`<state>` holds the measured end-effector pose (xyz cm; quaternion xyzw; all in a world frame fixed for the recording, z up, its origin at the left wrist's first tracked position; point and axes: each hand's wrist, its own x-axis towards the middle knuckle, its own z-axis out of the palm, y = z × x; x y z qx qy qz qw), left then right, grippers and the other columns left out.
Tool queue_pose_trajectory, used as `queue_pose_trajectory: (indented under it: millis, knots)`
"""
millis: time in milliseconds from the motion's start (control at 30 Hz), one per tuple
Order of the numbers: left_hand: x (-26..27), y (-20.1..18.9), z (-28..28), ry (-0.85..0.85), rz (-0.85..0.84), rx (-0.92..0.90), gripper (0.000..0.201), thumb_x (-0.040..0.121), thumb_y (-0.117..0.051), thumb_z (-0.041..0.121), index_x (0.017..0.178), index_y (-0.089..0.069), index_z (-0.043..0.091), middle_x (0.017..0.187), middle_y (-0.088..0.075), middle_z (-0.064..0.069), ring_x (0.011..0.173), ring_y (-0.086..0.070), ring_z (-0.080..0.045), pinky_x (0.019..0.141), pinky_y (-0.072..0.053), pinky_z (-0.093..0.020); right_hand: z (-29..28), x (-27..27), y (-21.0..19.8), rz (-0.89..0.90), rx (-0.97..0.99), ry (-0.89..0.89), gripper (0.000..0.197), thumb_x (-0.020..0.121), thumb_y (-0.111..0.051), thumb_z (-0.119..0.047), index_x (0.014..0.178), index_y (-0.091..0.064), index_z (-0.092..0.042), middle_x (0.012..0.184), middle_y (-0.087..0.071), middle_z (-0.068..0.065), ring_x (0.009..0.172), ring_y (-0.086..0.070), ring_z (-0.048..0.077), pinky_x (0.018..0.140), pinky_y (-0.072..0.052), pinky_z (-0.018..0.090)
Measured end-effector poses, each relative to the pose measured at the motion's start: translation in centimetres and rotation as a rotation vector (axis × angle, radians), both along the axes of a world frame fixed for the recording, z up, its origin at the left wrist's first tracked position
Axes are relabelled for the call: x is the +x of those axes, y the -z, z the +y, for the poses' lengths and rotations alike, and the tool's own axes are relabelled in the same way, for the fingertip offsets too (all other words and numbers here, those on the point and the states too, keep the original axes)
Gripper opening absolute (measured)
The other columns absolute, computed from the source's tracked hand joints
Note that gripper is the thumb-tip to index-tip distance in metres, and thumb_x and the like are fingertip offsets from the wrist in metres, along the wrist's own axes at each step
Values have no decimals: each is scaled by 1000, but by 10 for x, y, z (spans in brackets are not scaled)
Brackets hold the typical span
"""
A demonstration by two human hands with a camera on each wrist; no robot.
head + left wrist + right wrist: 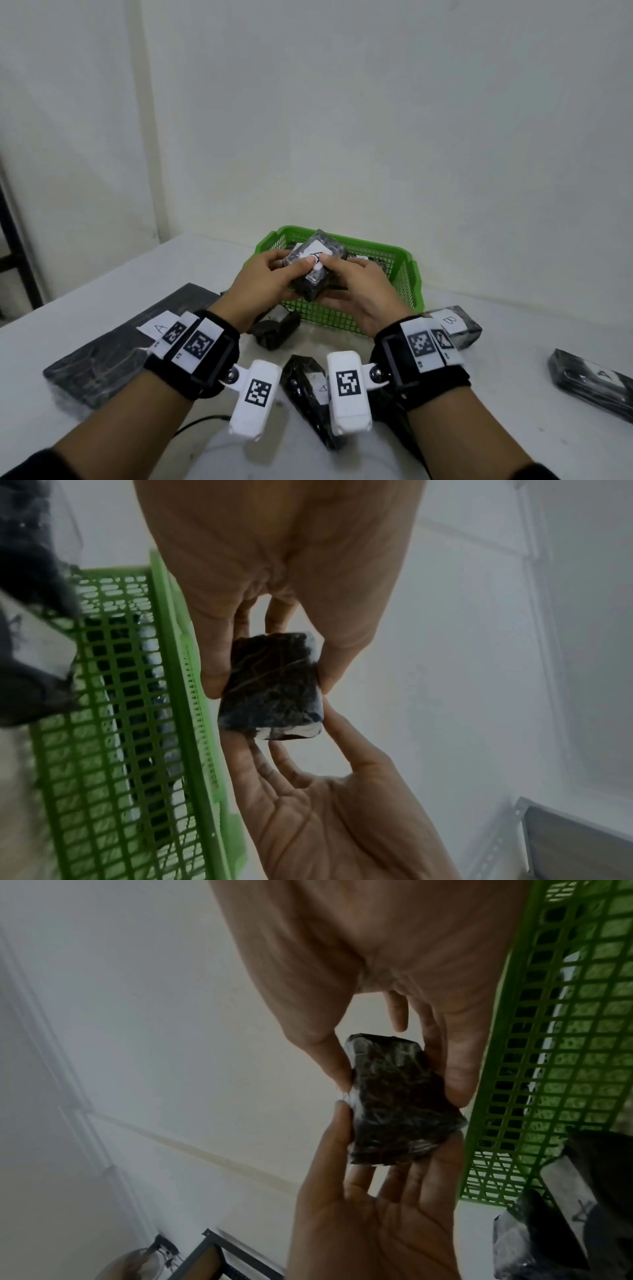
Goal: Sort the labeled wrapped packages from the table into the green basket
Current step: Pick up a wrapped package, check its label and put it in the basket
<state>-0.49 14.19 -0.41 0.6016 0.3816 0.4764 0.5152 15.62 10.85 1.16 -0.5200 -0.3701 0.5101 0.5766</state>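
Near-edge package (310,394) lies between the wrists on the tabletop (479,445). Both hands grasp one small black-wrapped package (313,270), white label up, raised over the green basket's (404,274) near wall. Left hand (263,284) pinches it, thumb on the label, fingers under; right hand (356,291) grips the other side the same way. Basket sits toward the far edge with dark packages inside. Flat package labelled A (120,346) at left edge, B package (455,325) right of basket, another A (596,380) at right edge.
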Motion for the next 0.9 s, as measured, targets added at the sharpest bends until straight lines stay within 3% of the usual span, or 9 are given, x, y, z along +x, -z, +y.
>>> queue_pose_trajectory:
  millis: [100, 167, 267, 367, 467, 567, 733, 867, 900]
  knots:
    - [-11, -15, 19, -13, 130, 20, 48, 93, -68, 55, 116, -73, 14, 112, -76, -8, 100, -74, -20, 78, -63, -35, 17, -4, -6, 2, 9, -15, 35, 94, -77, -21, 119, -69, 3, 105, -78, 18, 84, -77, 29, 64, -62, 35]
    - [-19, -22, 40, -92, 279, 89, 50, 95, -56, 65, 107, -76, 21, 109, -76, -5, 101, -70, -23, 90, -56, -40, 32, -3, -9, -14, -2, -5, 34, 93, -78, -21, 116, -71, 4, 103, -78, 16, 83, -76, 28, 62, -62, 34]
    - [-25, -23, 81, -295, 448, 145, 43, 98, -60, 48, 124, -68, 15, 124, -69, -7, 110, -63, -24, 97, -49, -37, 54, 0, -8, -61, -44, 33, 37, 91, -80, -20, 117, -70, 5, 101, -76, 16, 81, -74, 27, 58, -61, 33]
    - [-24, -16, 117, -317, 651, 81, 59, 96, -64, 32, 147, -49, 5, 141, -59, -16, 119, -60, -29, 100, -46, -34, 75, -1, -1, -148, -120, 43, 46, 89, -83, -25, 119, -67, 6, 106, -74, 19, 87, -74, 31, 59, -61, 35]
    - [-18, -2, 145, -250, 802, 9, 52, 99, -59, 28, 142, -52, 0, 142, -57, -20, 132, -55, -35, 101, -45, -35, 95, -1, 3, -256, -191, 20, 46, 89, -82, -25, 120, -66, 5, 111, -70, 20, 90, -71, 34, 57, -60, 35]
    - [-13, 12, 164, -168, 813, -15, 27, 101, -51, 21, 111, -64, -1, 110, -66, -22, 103, -64, -36, 75, -43, -31, 112, -5, 8, -477, -284, -58, 45, 91, -80, -29, 120, -67, 2, 111, -69, 20, 83, -70, 30, 58, -56, 31]
    - [-10, 25, 180, -154, 796, -37, 31, 103, -43, 11, 124, -59, -5, 125, -62, -26, 112, -62, -38, 79, -44, -35, 136, -14, 20, -834, -369, -196, 52, 94, -73, -44, 126, -68, -3, 123, -71, 12, 82, -68, 19, 61, -52, 25]
    - [-11, 31, 181, -158, 758, -30, 18, 101, -43, 10, 105, -58, 3, 105, -60, -20, 91, -55, -30, 75, -39, -30, 147, -15, 30, -879, -408, -171, 61, 82, -81, -57, 118, -75, -8, 115, -77, 8, 103, -73, 24, 91, -60, 34]
    - [-11, 32, 182, -163, 752, -28, 17, 101, -43, 10, 105, -58, 3, 104, -60, -19, 90, -55, -30, 75, -39, -30, 148, -15, 31, -884, -411, -159, 61, 78, -83, -59, 114, -77, -9, 112, -77, 7, 102, -73, 24, 91, -60, 34]
